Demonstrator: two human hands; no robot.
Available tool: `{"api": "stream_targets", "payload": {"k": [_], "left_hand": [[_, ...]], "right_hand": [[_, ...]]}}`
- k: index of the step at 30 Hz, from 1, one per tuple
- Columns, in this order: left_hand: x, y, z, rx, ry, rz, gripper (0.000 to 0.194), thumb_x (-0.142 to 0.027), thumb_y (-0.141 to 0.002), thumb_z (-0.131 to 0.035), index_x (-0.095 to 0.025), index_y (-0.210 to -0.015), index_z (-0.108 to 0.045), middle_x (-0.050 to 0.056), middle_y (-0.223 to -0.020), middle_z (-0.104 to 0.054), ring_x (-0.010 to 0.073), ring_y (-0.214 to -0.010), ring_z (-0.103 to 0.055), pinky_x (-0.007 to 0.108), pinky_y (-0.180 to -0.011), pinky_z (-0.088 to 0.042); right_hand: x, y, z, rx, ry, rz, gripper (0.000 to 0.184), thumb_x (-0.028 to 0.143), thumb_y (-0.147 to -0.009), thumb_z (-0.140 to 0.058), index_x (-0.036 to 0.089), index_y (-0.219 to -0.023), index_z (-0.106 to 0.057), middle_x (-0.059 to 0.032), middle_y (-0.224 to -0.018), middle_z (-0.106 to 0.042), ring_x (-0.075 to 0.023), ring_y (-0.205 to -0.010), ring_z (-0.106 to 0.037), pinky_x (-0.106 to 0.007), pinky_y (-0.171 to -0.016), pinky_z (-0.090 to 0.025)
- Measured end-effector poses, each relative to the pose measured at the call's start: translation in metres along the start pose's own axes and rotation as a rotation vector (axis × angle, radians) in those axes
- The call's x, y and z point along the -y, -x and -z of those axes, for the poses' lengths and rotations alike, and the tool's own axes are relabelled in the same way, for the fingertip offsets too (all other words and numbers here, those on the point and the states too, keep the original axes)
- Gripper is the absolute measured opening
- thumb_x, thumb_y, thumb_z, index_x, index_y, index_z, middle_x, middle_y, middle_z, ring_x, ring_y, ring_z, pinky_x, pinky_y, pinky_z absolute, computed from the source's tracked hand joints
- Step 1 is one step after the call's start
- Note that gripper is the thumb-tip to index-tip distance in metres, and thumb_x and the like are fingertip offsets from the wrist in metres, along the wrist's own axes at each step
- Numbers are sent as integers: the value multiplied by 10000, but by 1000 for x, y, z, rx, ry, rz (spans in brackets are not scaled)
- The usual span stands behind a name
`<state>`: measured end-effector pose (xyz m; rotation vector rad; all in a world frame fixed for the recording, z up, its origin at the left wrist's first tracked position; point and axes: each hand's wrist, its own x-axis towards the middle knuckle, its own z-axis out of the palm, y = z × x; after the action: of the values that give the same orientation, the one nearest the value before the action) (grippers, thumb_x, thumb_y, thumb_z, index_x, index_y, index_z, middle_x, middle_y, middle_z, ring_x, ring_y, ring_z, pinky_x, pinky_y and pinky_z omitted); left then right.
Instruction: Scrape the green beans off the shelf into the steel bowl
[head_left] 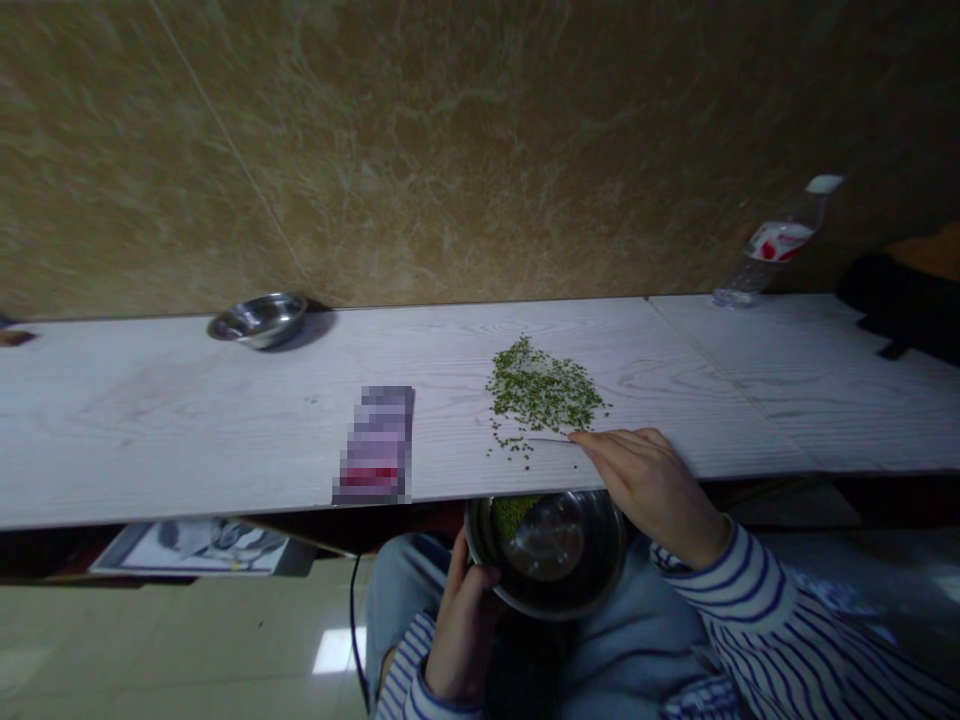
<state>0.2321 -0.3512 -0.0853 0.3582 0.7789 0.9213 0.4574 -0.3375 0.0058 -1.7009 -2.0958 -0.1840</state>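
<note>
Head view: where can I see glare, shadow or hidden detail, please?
In the head view, bright glare lies on the floor, softer reflections inside the bowl in the left hand; in the same view, a shadow falls right of the dish, and pixel blocks cover the flat item.

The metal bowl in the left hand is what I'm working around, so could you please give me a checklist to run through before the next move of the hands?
1. Left hand grips the metal bowl at its side: ok.
2. Thin tool is in the fingers of the right hand: ok.
3. Green seeds on the tabletop are gathered into one tight pile: not ok, they lie loosely spread with strays.
4. Bowl's far rim reaches under the tabletop's front edge: cannot tell, that edge hides it.
5. Bottle is apart from both hands: ok, it stands near the wall.
</note>
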Motion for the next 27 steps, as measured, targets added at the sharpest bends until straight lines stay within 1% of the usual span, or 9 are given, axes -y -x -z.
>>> {"api": "stream_targets", "payload": {"k": [6, 10, 18, 22, 27], "left_hand": [[-1, 1, -1, -12, 10, 13, 698, -141, -711, -552, -286, -1380, -413, 57, -1243, -611, 287, -1154, -523, 436, -967, -390], [0, 0, -1, -2, 19, 4, 689, -128, -713, -537, -282, -1375, -421, 55, -1247, -610, 278, -1162, -519, 435, -987, -372], [2, 0, -1, -2, 13, 2, 680, -121, -717, -534, -282, -1368, -429, 46, -1257, -604, 270, -1178, -504, 421, -988, -372], [0, -1, -1, -6, 13, 11, 677, -130, -725, -526, -290, -1373, -415, 36, -1240, -613, 258, -1169, -510, 400, -978, -381], [-2, 1, -2, -20, 1, 21, 682, -139, -714, -544, -294, -1368, -427, 43, -1250, -609, 271, -1168, -515, 404, -962, -395]], "right_hand": [[0, -5, -3, 1, 23, -4, 280, 114, -915, -436, 179, -1132, -601, -55, -1016, -706, -174, -898, -631, -335, -762, -373], [3, 3, 0, 15, -4, 11, 268, 119, -919, -438, 185, -1122, -601, -48, -1032, -702, -176, -925, -624, -335, -770, -369], [7, 12, 6, 4, -30, 33, 266, 109, -918, -432, 188, -1101, -608, -45, -1015, -704, -166, -900, -627, -328, -772, -370], [6, 10, 5, -7, -26, 25, 278, 111, -915, -432, 182, -1118, -607, -51, -1033, -701, -161, -918, -626, -322, -777, -378], [3, 1, 0, -6, -5, -3, 294, 128, -913, -433, 189, -1138, -612, -58, -1030, -704, -164, -922, -629, -321, -773, -393]]}}
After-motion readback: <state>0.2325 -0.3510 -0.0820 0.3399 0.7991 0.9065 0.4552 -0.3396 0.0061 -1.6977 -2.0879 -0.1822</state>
